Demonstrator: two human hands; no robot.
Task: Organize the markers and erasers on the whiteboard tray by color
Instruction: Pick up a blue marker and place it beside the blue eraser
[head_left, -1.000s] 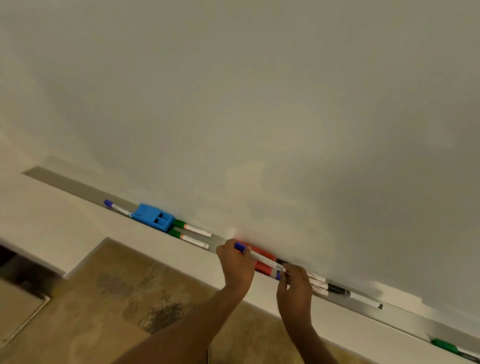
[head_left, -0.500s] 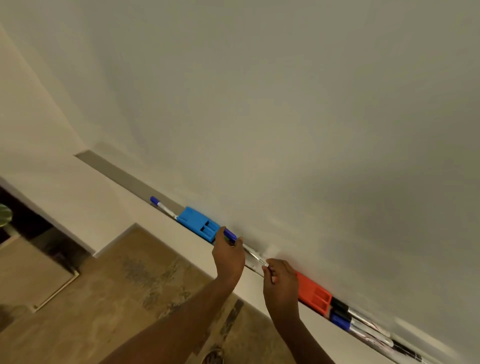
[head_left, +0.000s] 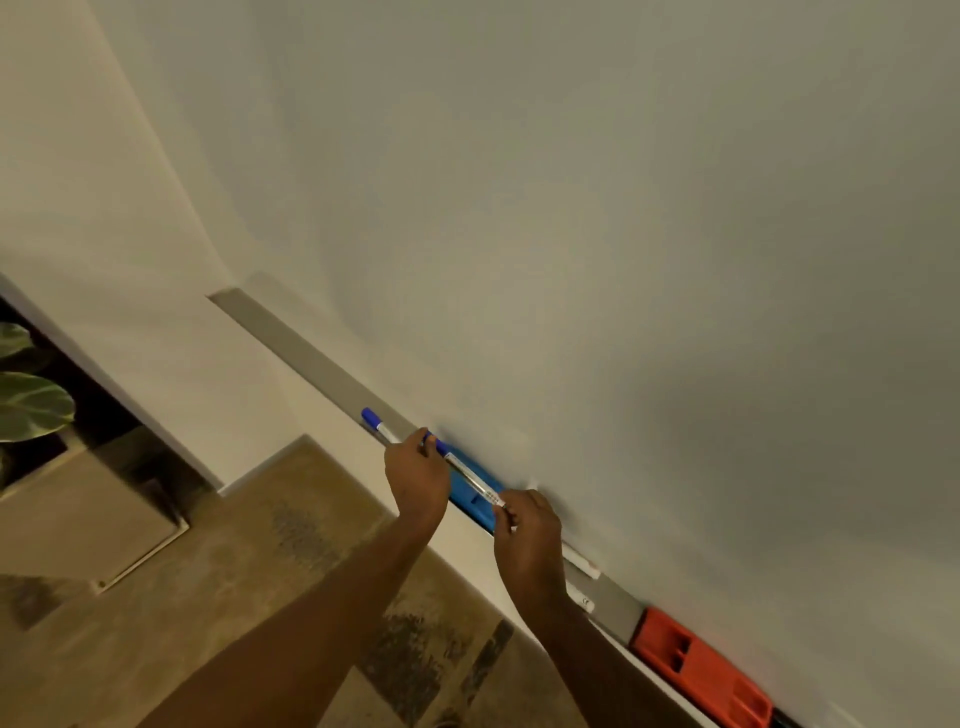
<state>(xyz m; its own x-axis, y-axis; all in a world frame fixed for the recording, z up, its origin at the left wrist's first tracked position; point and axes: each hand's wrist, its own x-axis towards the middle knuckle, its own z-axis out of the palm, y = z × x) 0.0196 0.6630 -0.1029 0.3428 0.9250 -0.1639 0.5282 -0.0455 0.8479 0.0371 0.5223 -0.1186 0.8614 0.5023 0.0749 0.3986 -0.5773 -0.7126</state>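
Left hand and right hand pinch opposite ends of a blue-capped marker above the blue eraser on the tray.

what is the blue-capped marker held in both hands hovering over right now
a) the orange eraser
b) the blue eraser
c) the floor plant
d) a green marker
b: the marker, held between the left hand and right hand, lies right across the blue eraser.

On the tray: 2 blue markers, 2 erasers, 2 hands.
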